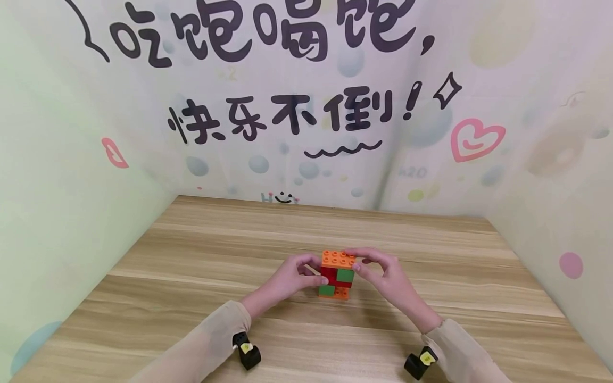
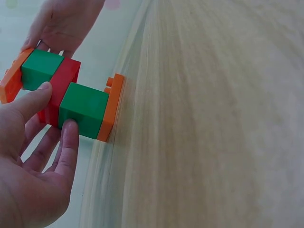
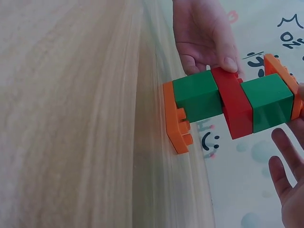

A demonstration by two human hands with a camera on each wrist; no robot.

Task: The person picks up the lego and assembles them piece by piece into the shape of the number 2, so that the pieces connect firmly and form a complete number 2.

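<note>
A stack of toy building bricks stands upright on the wooden table [image 1: 268, 340]. From the bottom up it has an orange plate [image 3: 173, 118], a green brick [image 2: 84, 110], a red brick [image 3: 232, 97], a second green brick [image 3: 267, 102] and an orange studded plate [image 1: 338, 259] on top. The two green bricks sit at opposite ends of the red one. My left hand [image 1: 289, 279] holds the stack's middle, thumb on the red brick and fingers by the lower green brick. My right hand [image 1: 389, 276] grips the top orange plate between thumb and fingers.
A printed cloth [image 1: 287, 170] with large black writing hangs behind the table's far edge. Pale side walls [image 1: 57, 213] flank the table. Each sleeved wrist carries a small black camera [image 1: 246, 351].
</note>
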